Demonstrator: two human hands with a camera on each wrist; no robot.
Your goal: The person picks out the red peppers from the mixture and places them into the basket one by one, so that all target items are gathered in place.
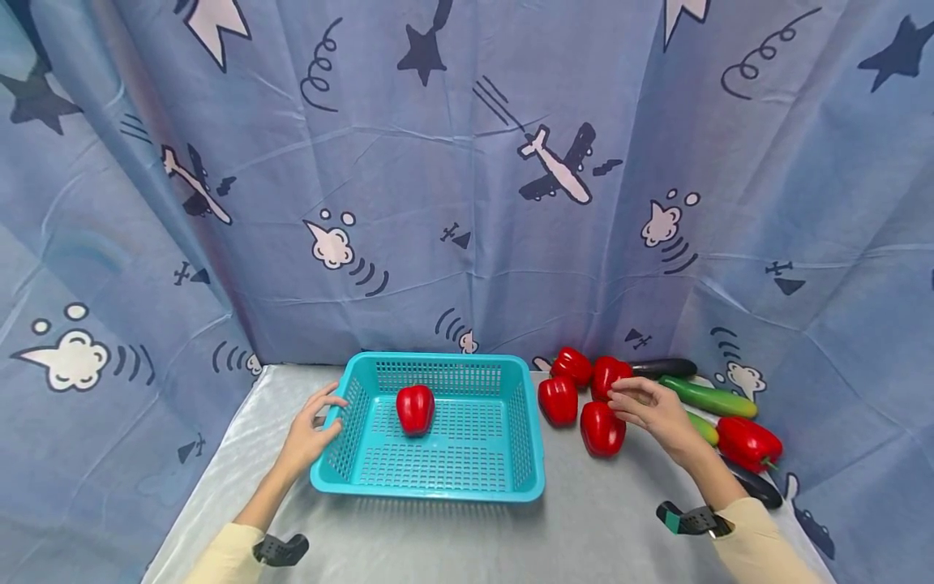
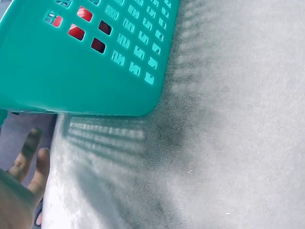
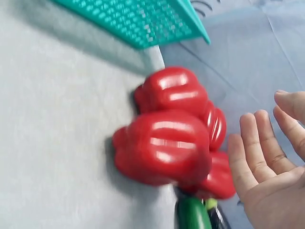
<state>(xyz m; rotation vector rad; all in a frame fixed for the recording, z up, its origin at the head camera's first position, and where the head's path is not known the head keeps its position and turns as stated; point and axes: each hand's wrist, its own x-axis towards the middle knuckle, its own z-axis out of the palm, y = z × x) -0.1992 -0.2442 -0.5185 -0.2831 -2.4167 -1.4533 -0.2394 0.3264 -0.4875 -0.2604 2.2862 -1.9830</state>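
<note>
A turquoise plastic basket (image 1: 430, 494) stands on the grey-white table with one red bell pepper (image 1: 415, 410) inside. My left hand (image 1: 308, 430) is at the basket's left rim, thumb and fingers spread; whether it touches the rim I cannot tell. In the left wrist view that hand (image 2: 24, 191) shows only partly, at the lower left. To the right of the basket lies a group of several red bell peppers (image 1: 558, 401). Over the nearest pepper (image 1: 602, 430) hovers my right hand (image 1: 653, 410). In the right wrist view its fingers (image 3: 257, 152) are extended, holding nothing, beside the peppers (image 3: 162, 148).
Right of the pepper group lie a green cucumber (image 1: 708, 397), a dark eggplant (image 1: 664, 368), another red bell pepper (image 1: 749, 444) with a green stem and a second dark vegetable (image 1: 755, 485). A blue patterned curtain (image 1: 467, 203) hangs behind the table (image 1: 584, 527) and along both sides.
</note>
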